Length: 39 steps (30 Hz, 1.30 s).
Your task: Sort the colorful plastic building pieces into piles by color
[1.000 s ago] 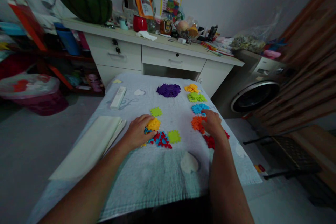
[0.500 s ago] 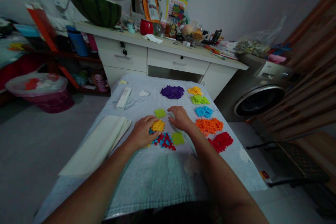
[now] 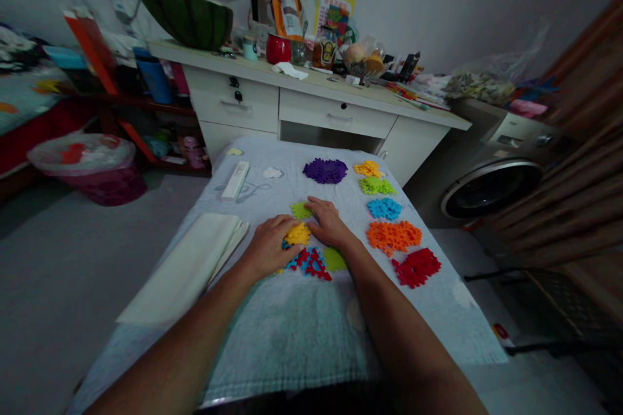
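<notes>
My left hand (image 3: 268,248) rests on the cloth, its fingers and thumb closed round a yellow interlocking toy piece (image 3: 298,233). Blue bits show beneath that piece, partly hidden by the hand. My right hand (image 3: 328,223) has its fingers apart, with fingertips at the right edge of a flat lime-green toothed piece (image 3: 300,210). Closer to me lies a cluster of red and blue pieces (image 3: 315,264), touching or very near a second lime-green piece (image 3: 335,259) beside my right wrist.
Sorted piles lie along the right and back: purple (image 3: 325,170), yellow (image 3: 368,168), green (image 3: 377,185), blue (image 3: 384,209), orange (image 3: 393,236) and red (image 3: 416,267). A folded white cloth (image 3: 187,269) and a long white box (image 3: 236,181) lie on the left. A white desk (image 3: 238,94) stands behind.
My right hand has moved slightly left and its fingertips now reach the upper lime-green piece. My left hand stays round the yellow piece. The whole view has shifted slightly.
</notes>
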Each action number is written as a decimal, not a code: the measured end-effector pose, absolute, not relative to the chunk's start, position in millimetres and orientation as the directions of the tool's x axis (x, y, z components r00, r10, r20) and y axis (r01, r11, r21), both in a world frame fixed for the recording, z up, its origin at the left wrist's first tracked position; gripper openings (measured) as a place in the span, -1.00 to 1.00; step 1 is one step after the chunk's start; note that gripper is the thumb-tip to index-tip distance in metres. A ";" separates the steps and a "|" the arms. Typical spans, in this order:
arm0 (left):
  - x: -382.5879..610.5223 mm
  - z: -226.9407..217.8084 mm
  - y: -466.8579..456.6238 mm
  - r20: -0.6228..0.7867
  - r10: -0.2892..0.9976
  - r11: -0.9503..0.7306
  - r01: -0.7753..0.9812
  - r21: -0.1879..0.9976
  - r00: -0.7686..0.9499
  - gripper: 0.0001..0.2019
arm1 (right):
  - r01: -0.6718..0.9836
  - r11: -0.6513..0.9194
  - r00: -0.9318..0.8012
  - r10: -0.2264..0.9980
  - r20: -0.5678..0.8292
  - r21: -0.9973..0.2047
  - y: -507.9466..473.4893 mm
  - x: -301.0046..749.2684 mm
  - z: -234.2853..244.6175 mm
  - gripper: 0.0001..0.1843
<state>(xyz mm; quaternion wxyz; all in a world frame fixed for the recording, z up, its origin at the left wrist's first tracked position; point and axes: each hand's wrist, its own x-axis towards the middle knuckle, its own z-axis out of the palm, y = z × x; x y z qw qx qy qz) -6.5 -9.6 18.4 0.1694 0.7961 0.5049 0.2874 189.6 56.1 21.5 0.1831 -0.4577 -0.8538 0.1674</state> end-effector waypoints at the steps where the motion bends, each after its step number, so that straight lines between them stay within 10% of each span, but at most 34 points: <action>1: -6.4 18.7 -9.8 0.283 0.903 -0.429 0.709 0.559 0.324 -0.54 | 0.725 0.516 -0.508 0.848 0.152 -0.456 56.8 188.6 21.0 -0.42; 39: -5.8 15.6 -9.4 0.309 0.899 -0.437 0.698 0.567 0.312 -0.55 | 0.688 0.502 -0.396 0.865 0.309 -0.524 65.5 186.8 5.6 -0.48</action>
